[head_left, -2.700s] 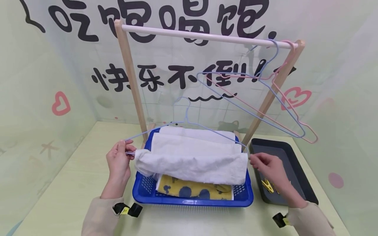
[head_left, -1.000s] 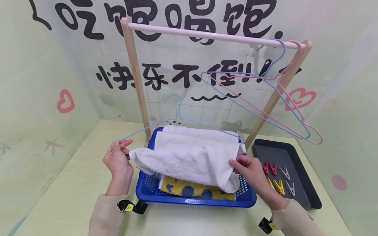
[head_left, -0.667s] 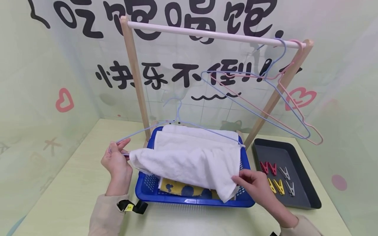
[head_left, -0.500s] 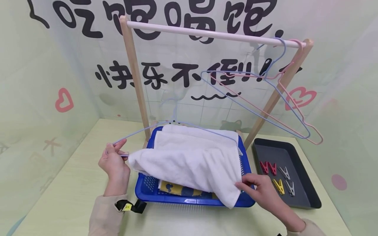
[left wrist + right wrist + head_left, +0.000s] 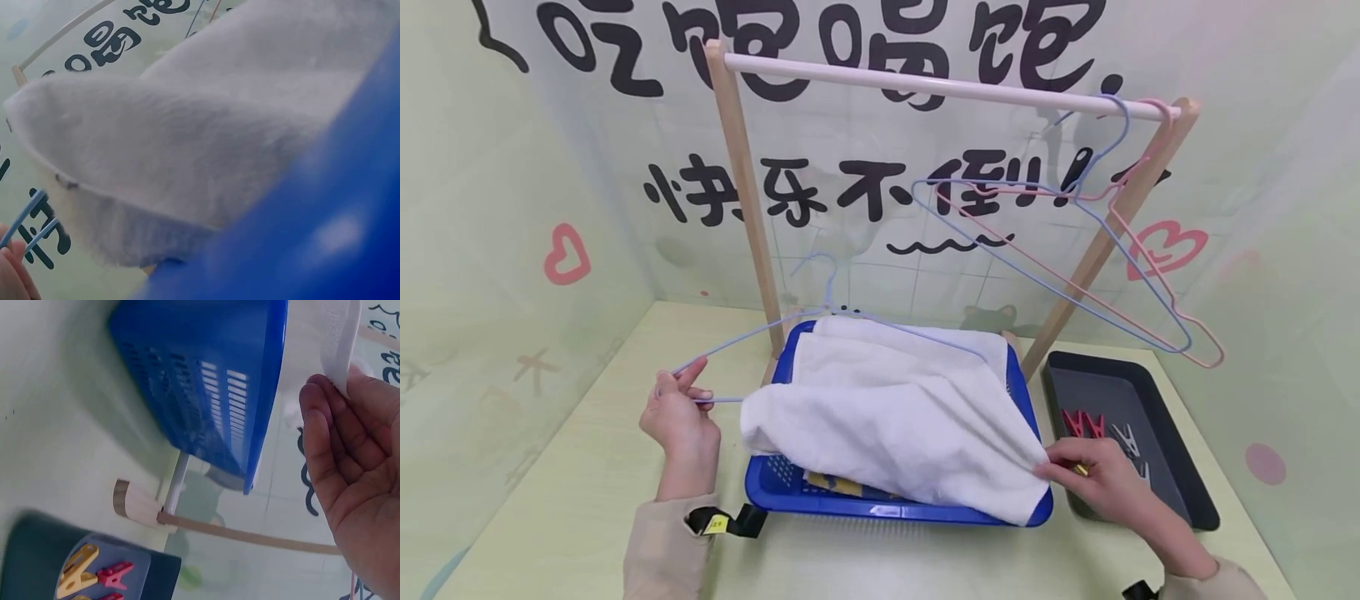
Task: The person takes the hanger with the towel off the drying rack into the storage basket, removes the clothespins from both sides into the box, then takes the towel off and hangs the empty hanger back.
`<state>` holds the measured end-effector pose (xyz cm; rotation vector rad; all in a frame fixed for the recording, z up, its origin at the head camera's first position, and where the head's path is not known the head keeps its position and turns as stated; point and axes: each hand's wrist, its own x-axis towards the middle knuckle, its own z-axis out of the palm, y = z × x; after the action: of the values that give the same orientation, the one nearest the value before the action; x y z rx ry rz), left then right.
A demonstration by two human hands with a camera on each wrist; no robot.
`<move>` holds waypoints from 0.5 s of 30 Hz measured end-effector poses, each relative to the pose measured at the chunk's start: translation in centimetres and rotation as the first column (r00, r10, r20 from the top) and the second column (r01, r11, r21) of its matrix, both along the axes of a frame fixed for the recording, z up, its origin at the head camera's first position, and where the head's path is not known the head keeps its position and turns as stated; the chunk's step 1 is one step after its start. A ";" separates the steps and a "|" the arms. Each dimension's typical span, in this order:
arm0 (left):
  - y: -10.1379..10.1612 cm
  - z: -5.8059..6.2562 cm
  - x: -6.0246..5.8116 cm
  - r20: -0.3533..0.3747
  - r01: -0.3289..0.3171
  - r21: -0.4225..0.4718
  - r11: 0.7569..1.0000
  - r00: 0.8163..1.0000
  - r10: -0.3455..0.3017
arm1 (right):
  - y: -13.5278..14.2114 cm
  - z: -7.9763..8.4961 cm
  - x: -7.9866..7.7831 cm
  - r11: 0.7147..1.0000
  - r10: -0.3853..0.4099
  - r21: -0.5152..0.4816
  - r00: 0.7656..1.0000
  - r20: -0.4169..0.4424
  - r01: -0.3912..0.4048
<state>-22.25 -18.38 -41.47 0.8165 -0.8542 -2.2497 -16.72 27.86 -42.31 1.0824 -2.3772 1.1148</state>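
Observation:
My left hand [image 5: 679, 412] grips the left end of a light blue wire hanger [image 5: 737, 338] at the basket's left side. A white towel [image 5: 880, 429] lies draped over the hanger's bottom bar, and its cloth hides the hanger's right end. With thumb and fingers my right hand [image 5: 1101, 479] pinches the towel's right edge, drawing that corner out past the basket rim. Under it stands a blue plastic basket [image 5: 820, 505] with another white towel [image 5: 910, 325] and a yellow patterned cloth [image 5: 835, 483], mostly covered. In the right wrist view, the pinched towel edge [image 5: 339, 344] shows at the fingertips.
Behind the basket rises a wooden rack with a white rod [image 5: 940, 86]. A blue hanger [image 5: 1037, 271] and a pink hanger [image 5: 1172, 292] hang at its right end. A dark tray [image 5: 1180, 467] at right holds several clothespins [image 5: 1093, 425] in red, grey and yellow.
My right hand has let go of the hanger's right end, taken the towel's edge and pulled it right and downward. The left hand has shifted left with the hanger, whose hook leans left.

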 end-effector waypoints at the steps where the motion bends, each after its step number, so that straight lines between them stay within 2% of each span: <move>1: 0.0 0.0 0.0 -0.002 -0.002 0.013 1.000 1.000 0.002 | 0.2 0.1 0.0 1.000 -0.010 0.005 1.000 -0.007 0.010; 5: 0.2 -0.2 0.0 0.016 0.026 0.014 1.000 1.000 -0.026 | 0.6 0.6 -0.1 0.996 -0.068 0.053 0.997 0.029 0.066; 8: 0.5 -0.2 0.0 0.021 0.052 -0.033 0.998 0.998 -0.051 | 0.3 1.4 -0.3 0.985 -0.119 0.138 0.983 0.140 0.099; 10: 0.7 -0.1 0.1 0.006 0.056 -0.069 0.996 0.998 -0.056 | -0.2 2.0 -0.6 0.973 -0.191 0.175 0.954 0.233 0.152; 13: 1.1 0.0 0.2 -0.030 0.054 -0.095 0.994 0.998 -0.057 | -1.4 2.9 -1.7 0.947 -0.316 0.176 0.884 0.345 0.270; 15: 1.3 0.0 0.2 -0.048 0.063 -0.104 0.993 0.997 -0.068 | -2.2 3.4 -2.7 0.923 -0.386 0.160 0.838 0.386 0.351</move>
<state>-22.04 -17.05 -41.47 0.6906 -0.9763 -2.2533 -19.37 25.70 -38.94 0.3901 -2.8151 1.1952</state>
